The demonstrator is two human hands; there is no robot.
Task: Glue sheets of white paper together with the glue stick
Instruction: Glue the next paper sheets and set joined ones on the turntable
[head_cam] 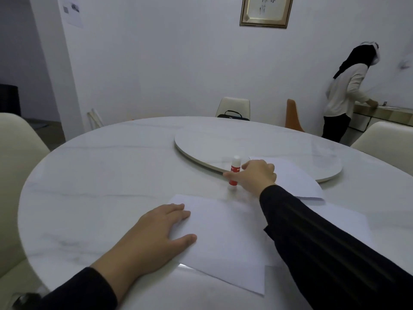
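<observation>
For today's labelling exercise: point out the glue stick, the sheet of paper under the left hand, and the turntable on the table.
glue stick (234, 175): head view, on its red label.
sheet of paper (225, 238): head view, on its bare middle.
turntable (257, 139): head view, on its bare top.

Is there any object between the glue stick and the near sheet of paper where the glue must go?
Nothing visible. The right hand grips the upright glue stick, and only bare table lies between it and the near sheet, which the left hand presses flat.
</observation>
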